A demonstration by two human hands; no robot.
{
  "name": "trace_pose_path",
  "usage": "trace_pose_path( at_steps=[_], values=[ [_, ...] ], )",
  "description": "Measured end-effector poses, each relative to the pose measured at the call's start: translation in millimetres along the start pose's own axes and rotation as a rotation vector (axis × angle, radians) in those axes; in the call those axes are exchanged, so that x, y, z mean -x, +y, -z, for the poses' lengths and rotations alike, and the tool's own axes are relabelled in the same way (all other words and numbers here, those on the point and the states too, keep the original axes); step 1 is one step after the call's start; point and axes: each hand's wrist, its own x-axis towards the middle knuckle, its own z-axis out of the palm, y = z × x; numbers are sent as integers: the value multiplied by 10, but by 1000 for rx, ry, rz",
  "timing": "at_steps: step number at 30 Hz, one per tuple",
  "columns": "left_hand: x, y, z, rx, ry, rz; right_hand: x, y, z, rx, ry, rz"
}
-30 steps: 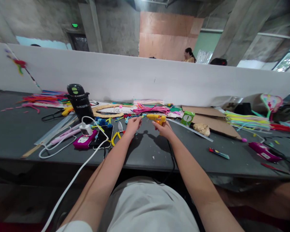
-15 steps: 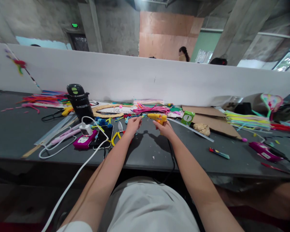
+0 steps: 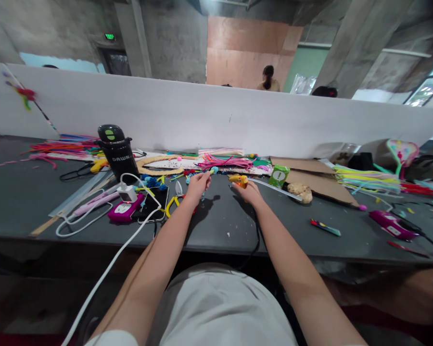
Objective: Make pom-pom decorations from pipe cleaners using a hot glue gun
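My right hand (image 3: 250,192) grips a yellow glue gun (image 3: 239,180) low over the dark table (image 3: 220,226), its nozzle pointing away from me, with a black cord running back toward me. My left hand (image 3: 197,185) is pinched shut on a small craft piece with a blue pom-pom (image 3: 214,170) at its tip. Yellow-handled pliers (image 3: 175,198) lie just left of that hand. Pink pipe cleaners (image 3: 223,162) lie beyond both hands.
A black bottle (image 3: 116,151), a phone (image 3: 153,203), a white charger (image 3: 127,193) and a purple device (image 3: 122,210) sit at left. Cardboard (image 3: 313,179), a green packet (image 3: 278,176) and coloured strips (image 3: 368,177) lie at right. A white partition (image 3: 209,115) backs the table; a person stands beyond.
My right hand has lowered the glue gun toward the table and turned its nozzle away. My left hand has shifted slightly with the pom-pom piece. The person behind the partition walked left.
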Motion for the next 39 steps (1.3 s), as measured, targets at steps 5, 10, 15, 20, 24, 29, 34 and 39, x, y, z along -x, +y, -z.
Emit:
trace_pose_path(
  at_steps=[5, 10, 15, 20, 24, 29, 34, 39],
  values=[
    [-24, -5, 32, 89, 11, 6, -55, 98, -66, 83, 11, 93],
    [-23, 11, 36, 104, 25, 12, -70, 193, 70, 101, -70, 90],
    [-48, 10, 56, 131, 72, 12, 31, 212, 375, 8, -158, 166],
    [-91, 25, 113, 228, 132, 23, 252, 45, 611, -236, -607, 205],
    [-106, 37, 146, 286, 156, 31, 327, -223, 421, -375, -938, 310],
    [-88, 39, 137, 271, 154, 11, 192, -578, -127, -291, -664, 516],
    [-64, 62, 110, 231, 162, 55, 43, -811, -462, 47, -463, 704],
    [-58, 68, 86, 192, 146, 60, 0, -828, -604, 177, -475, 672]
  ],
)
